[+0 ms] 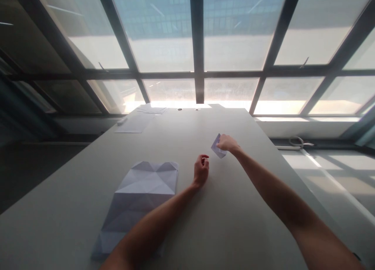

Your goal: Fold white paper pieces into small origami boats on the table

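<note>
My right hand [228, 142] is closed on a small folded paper [218, 148], pinching it at its right side above the white table. The paper is pale lilac and shows pointed corners; part of it is hidden behind the fingers. Just to the left and nearer to me, my left hand [201, 171] is loosely curled, with a gap between forefinger and thumb and nothing visible in it. It stays apart from the folded paper. A large creased sheet of paper [148, 178] lies to the left, partly covered by my left forearm.
Flat white sheets [133, 123] lie at the table's far left, with a small pale object [121, 121] at their edge. Two round holes, one of them a grommet [179, 109], sit near the far edge of the table [249, 231]. Tall windows stand behind; a coiled cable [295, 142] is at right.
</note>
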`<state>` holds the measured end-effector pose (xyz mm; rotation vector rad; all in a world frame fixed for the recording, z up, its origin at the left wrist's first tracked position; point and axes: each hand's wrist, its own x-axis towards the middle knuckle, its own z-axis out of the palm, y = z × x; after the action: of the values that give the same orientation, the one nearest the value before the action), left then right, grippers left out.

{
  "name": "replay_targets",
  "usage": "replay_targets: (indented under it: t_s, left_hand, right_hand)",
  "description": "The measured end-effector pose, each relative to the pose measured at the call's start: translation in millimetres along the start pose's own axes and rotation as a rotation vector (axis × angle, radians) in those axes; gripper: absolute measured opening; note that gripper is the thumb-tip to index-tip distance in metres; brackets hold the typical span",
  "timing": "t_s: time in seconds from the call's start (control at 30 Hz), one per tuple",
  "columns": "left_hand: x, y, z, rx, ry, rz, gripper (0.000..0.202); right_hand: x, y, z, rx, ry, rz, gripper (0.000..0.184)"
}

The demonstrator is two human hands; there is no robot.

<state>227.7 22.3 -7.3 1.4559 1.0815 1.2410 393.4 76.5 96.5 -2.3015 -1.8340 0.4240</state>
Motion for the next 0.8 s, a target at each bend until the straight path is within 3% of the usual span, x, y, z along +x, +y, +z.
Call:
replay_targets:
  t_s: [0.2, 0.37, 0.57, 0.7, 0.8]
  left_hand:
    - [-4.6, -3.7, 1.1, -0.023, -0.019, -0.017, 0.019]
    - [-7.8, -1.8, 1.9, -0.01, -0.017, -0.032, 0.02]
    - [-9.3, 0.5, -0.6, 0.031, -0.023, -0.033, 0.022]
    - [-5.9, 5.0, -4.4, -0.01, -0.034, -0.068, 0.022]
    - [1.5, 10.3, -7.2, -0.083, -0.074, -0.193, 0.025]
  right_hand:
    - [64.7, -15.6, -5.0, -0.019, 0.007, 0.077, 0.041]
    - [93.2, -14.9, -0.9, -0.021, -0.006, 0.109, 0.042]
    - [97.6, -16.1, -7.0, 0.017, -0.002, 0.118, 0.033]
    - [86.7, -5.7, -35.6, 0.065, 0.081, 0.115, 0.036]
    - [72.3, 13.0, -59.6, 0.097, 0.158, 0.104, 0.038]
